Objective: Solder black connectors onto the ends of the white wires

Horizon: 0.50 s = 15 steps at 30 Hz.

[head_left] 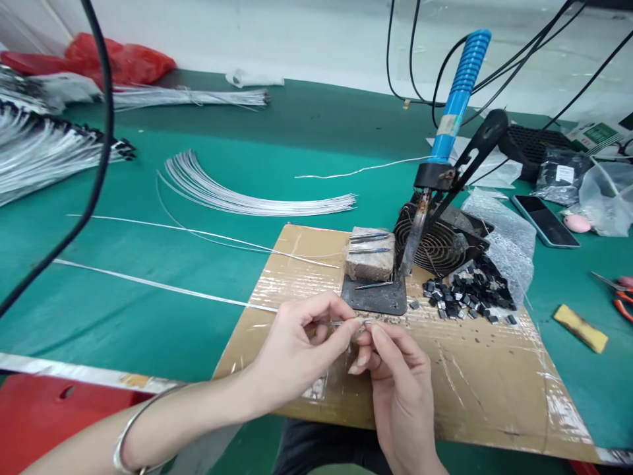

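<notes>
Above the cardboard sheet point(475, 389), my left hand point(301, 349) pinches the end of a thin white wire point(168, 286), which trails left across the green table. My right hand point(400, 376) meets it fingertip to fingertip, its thumb and finger closed on something too small to make out. Just behind the hands, a grey block point(370, 264) bears several thin metal pins. A soldering iron with a blue handle point(459, 92) leans in a stand, its tip end down by the block.
Small black parts point(465, 297) lie beside a fan point(438, 244) on the cardboard. A phone point(545, 221), a yellow sponge point(581, 328) and orange-handled pliers point(624, 303) are at the right. Wire bundles point(257, 198) lie at the back left; a black cable point(106, 132) hangs in front.
</notes>
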Each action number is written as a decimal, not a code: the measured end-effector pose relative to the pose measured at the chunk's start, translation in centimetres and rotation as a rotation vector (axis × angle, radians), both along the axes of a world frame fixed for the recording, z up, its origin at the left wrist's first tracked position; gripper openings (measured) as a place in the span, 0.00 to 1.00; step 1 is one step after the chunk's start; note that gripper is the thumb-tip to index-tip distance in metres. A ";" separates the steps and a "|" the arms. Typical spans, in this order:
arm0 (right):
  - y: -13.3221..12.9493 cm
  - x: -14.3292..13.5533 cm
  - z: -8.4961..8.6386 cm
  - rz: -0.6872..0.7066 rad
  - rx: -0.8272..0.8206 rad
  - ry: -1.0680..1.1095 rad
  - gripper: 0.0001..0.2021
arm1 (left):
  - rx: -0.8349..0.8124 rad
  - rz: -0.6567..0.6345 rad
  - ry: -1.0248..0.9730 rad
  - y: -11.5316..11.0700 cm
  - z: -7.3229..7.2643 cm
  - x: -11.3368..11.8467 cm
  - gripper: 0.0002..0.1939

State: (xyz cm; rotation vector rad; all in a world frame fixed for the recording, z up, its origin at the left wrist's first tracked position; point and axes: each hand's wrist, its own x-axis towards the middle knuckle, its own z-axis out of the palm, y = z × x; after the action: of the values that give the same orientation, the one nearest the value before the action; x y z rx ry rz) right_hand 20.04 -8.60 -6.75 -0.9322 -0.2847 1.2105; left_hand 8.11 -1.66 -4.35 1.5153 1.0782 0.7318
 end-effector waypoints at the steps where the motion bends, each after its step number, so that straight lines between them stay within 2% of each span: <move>1: 0.0 0.1 0.0 0.009 0.002 -0.007 0.10 | -0.003 0.000 0.002 0.0 0.0 0.0 0.12; 15: 0.0 0.4 -0.5 -0.015 0.021 -0.121 0.09 | 0.003 -0.009 0.032 0.1 0.1 0.2 0.13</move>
State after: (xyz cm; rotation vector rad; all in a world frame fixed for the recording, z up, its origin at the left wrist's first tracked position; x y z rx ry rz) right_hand 20.40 -8.57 -7.27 -0.9895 -0.3856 1.1367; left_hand 8.33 -1.52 -4.26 1.5378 1.0939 0.7059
